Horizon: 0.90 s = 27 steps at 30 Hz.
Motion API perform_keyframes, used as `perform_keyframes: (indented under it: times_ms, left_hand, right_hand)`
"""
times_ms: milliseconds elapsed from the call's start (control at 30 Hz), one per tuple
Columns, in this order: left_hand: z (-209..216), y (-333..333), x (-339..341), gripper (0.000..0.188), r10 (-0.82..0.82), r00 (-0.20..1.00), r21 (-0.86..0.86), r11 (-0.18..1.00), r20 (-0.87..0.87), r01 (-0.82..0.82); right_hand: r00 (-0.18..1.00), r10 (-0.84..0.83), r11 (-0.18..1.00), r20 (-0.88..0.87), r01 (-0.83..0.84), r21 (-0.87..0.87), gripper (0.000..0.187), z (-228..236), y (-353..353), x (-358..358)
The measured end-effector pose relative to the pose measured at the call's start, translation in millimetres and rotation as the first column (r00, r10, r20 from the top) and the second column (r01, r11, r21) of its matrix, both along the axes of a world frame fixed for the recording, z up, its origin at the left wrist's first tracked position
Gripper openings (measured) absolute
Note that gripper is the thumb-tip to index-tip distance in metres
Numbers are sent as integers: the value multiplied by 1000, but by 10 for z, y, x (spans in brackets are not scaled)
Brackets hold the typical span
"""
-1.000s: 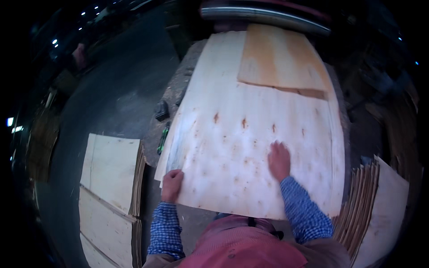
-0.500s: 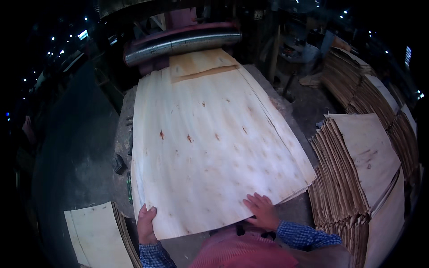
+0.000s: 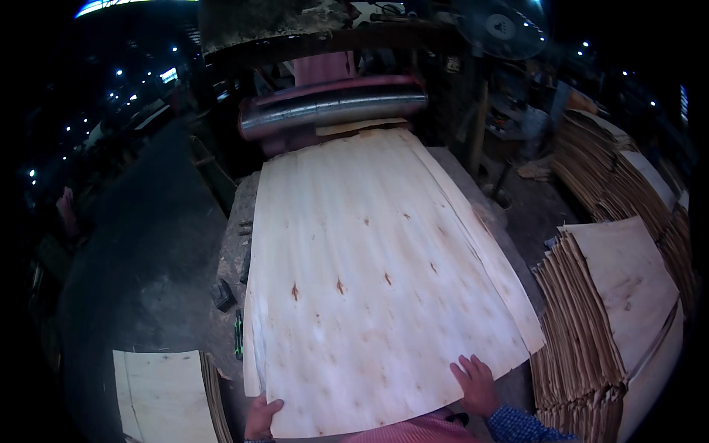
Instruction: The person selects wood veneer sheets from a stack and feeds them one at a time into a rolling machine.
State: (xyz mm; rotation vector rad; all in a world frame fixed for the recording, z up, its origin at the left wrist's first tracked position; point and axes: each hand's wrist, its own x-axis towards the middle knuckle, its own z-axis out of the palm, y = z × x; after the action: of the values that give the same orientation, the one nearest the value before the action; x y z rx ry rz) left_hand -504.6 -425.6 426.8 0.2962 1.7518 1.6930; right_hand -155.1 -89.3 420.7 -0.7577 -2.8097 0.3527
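Observation:
A large pale wood veneer sheet (image 3: 362,310) with several brown knots lies in front of me, on top of other sheets whose edges show at its sides. My left hand (image 3: 261,419) pinches its near left corner, thumb on top and fingers underneath. At the near right edge, my right hand (image 3: 476,385) rests on the sheet with its fingers spread. Beyond the sheet's far end is a shiny metal roller (image 3: 332,107). Just below that roller shows a narrow tan veneer piece (image 3: 362,127).
Stacked veneer sheets (image 3: 580,317) stand at the right, with more stacks (image 3: 602,166) behind. A smaller veneer stack (image 3: 166,395) sits at the lower left. A dark block (image 3: 222,294) and a green-and-black tool (image 3: 238,334) lie on the worn table edge (image 3: 240,221). A fan (image 3: 502,28) is at the upper right.
The view has tilted up and shifted left. The tan piece has moved away toward the roller, and less of it shows. Both hands keep their places at the sheet's near edge.

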Motion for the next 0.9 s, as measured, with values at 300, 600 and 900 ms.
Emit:
perform_keyframes:
  times_ms: [300, 600, 900]
  left_hand:
    - [101, 353, -426, 44, 35, 994, -93, 995, 104, -25]
    - [-39, 1055, -1020, 30, 225, 841, 411, 791, 492, -453]
    - [-443, 1384, 68, 34, 293, 795, 91, 913, 532, -397]
  right_hand:
    - [995, 83, 997, -58, -83, 3, 75, 245, 479, -400]
    - [986, 61, 997, -157, -67, -34, 75, -152, 1643, -1869]
    - [999, -34, 993, -25, 36, 111, 63, -720, 2831, -3525]
